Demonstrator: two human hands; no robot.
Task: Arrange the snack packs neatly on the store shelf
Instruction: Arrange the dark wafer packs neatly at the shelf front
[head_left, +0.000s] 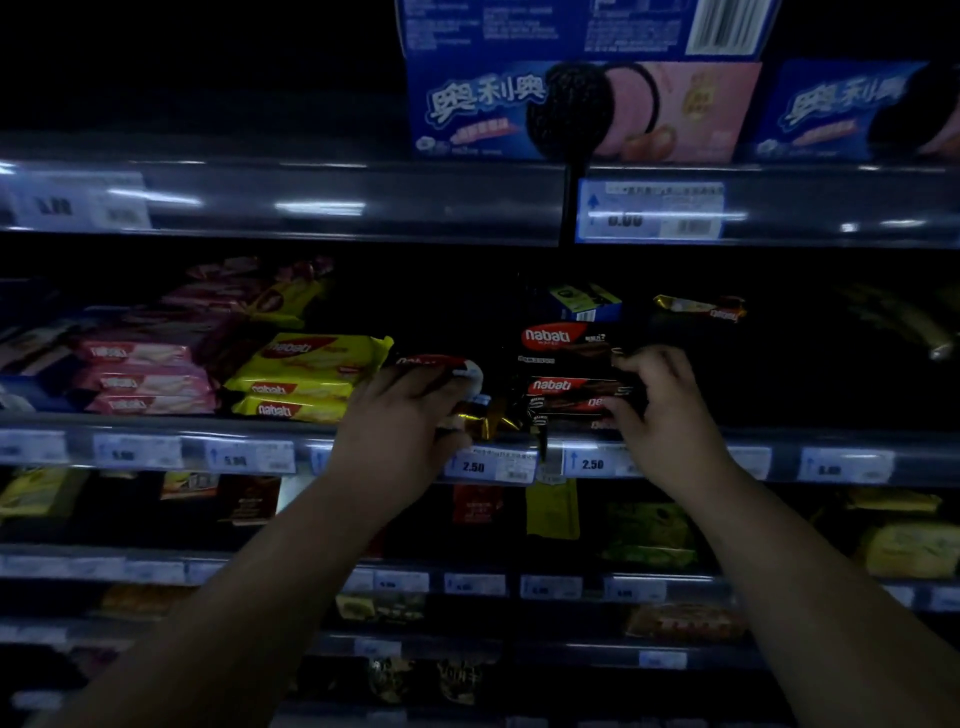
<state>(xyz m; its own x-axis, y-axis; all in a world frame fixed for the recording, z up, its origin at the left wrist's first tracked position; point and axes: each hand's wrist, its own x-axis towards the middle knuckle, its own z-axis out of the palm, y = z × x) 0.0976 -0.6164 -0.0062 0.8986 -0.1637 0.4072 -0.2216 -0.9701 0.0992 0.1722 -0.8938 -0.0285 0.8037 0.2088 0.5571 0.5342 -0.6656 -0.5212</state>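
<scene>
At the shelf lip, a dark snack pack is gripped by the left hand and stacked brown packs by the right hand, with dark open room seen rightward.

Two bare forearms showing, no sleeves reaching into view. Left hand and right hand bare, no gloves. No watch or wristband showing on either wrist. Dim lighting hiding finer detail on fingers.
</scene>
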